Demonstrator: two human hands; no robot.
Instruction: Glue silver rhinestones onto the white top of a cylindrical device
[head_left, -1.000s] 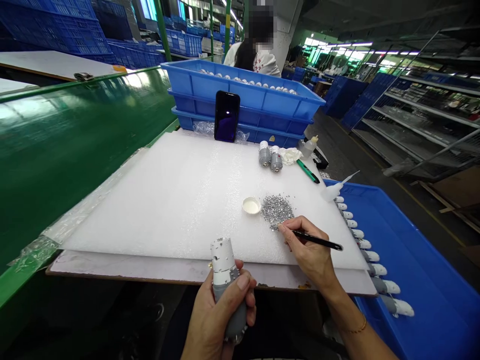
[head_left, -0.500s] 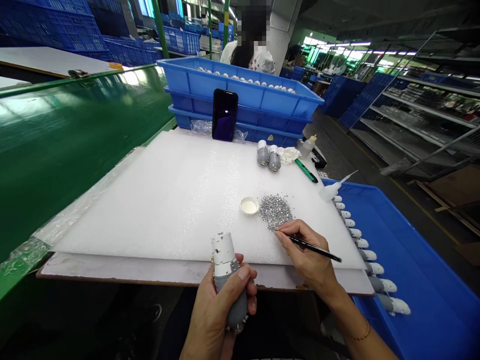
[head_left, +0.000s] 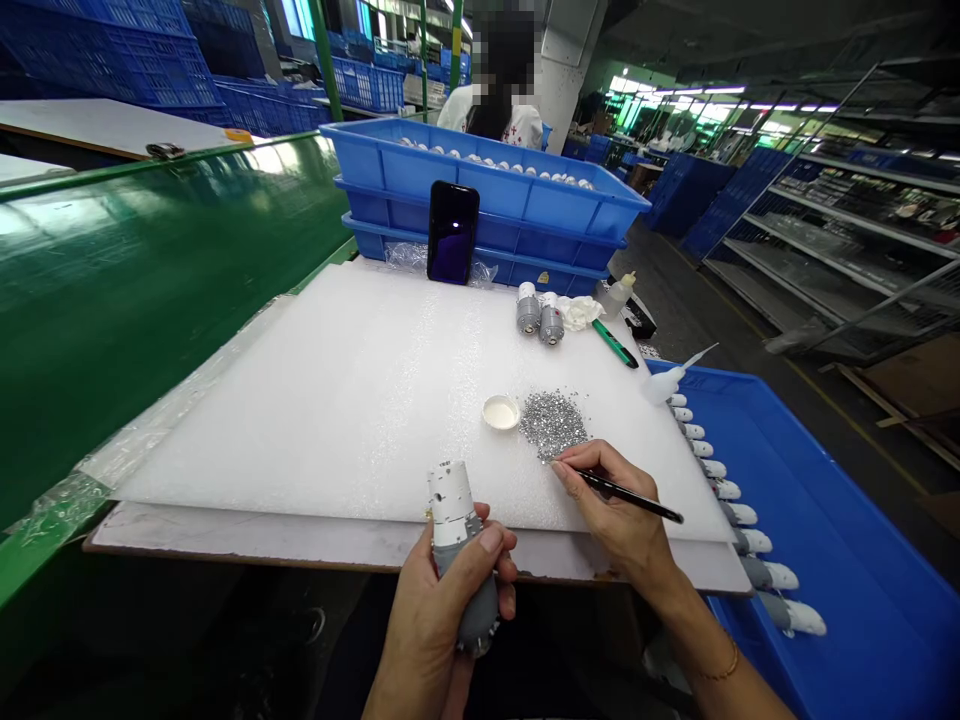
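My left hand (head_left: 435,625) grips a grey motor with a white gearbox top (head_left: 455,535), held upright just in front of the near edge of the white foam sheet (head_left: 360,390). My right hand (head_left: 615,510) holds black tweezers (head_left: 630,495) like a pen. Their tip touches the near edge of a pile of tiny silver parts (head_left: 553,420) on the foam. A small white cap of grease (head_left: 502,412) sits just left of the pile.
Two grey motors (head_left: 540,318), a green pen (head_left: 615,343) and a squeeze bottle (head_left: 616,292) lie at the back right. A phone (head_left: 452,232) leans on stacked blue crates (head_left: 480,200). A blue tray (head_left: 825,520) on the right holds a row of motors (head_left: 739,512). A person stands beyond.
My hands have hardly moved; the tweezers' tip stays at the near edge of the silver pile. The view shifted slightly.
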